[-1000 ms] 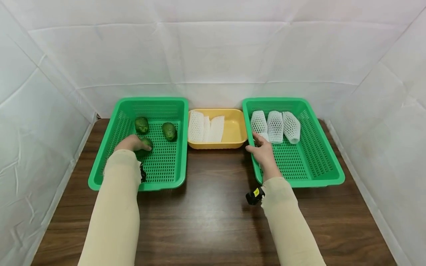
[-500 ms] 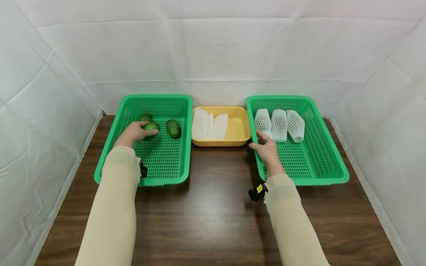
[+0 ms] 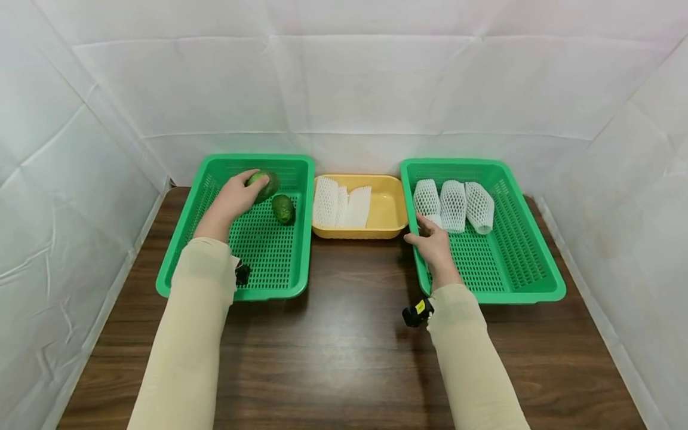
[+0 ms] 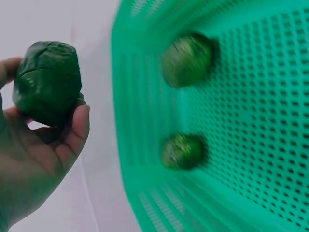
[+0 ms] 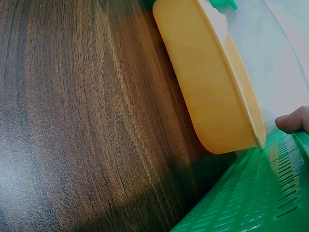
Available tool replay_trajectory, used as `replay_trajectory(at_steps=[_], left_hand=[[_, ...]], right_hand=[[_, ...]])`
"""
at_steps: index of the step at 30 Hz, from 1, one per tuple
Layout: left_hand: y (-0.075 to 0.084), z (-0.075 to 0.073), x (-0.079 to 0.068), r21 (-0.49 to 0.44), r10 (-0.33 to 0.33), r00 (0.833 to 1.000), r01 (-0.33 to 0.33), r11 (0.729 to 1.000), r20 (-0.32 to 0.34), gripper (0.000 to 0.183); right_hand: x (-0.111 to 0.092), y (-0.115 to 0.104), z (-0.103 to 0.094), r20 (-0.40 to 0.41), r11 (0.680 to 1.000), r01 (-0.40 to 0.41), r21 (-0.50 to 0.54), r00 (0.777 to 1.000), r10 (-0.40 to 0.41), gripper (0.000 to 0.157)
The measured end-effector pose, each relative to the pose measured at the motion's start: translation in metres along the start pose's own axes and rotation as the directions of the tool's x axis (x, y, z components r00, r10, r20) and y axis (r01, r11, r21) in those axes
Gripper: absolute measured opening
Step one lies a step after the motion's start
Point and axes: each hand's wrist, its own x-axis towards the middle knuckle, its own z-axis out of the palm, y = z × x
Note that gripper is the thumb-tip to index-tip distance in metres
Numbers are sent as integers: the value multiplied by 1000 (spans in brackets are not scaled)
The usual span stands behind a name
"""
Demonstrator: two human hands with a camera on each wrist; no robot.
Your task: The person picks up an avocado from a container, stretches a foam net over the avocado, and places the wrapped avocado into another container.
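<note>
My left hand (image 3: 233,202) holds a dark green, wrinkled avocado (image 4: 48,87) between thumb and fingers, above the back of the left green basket (image 3: 307,239). Two more avocados lie in that basket: one avocado (image 3: 283,209) shows in the head view, while the other is hidden there behind my hand. The left wrist view has both. On the right, my right hand (image 3: 435,249) grips the left rim of the second green basket (image 3: 457,162), its thumb outside and fingers inside. White foam net sleeves (image 3: 453,206) lie in a row near those fingers.
A yellow tray (image 3: 388,206) stands between the baskets, with flat white foam nets (image 3: 325,203) in its left half. Dark wooden tabletop (image 3: 344,334) runs in front. White sheeting (image 3: 365,89) hangs behind and at both sides.
My left hand has lifted the avocado from the basket's left middle and moved it back and to the right. My right hand has stayed on the rim.
</note>
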Motion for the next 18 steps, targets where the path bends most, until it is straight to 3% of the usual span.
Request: replay_trajectory(at_steps=[5,11,18], left_hand=[[20,10,-5,-52,101,994,-99,994,37,63],[38,30,-11,-33,208,975,-206,978,77,57],[50,60,-25,-65,244,970,-242,968,18,65]], right_hand=[[1,1,-2,2,1000,3,-6,1000,-3,65],[1,0,-2,6,1000,8,4,1000,-8,64],[2,1,0,9,1000,10,3,1000,-10,64]])
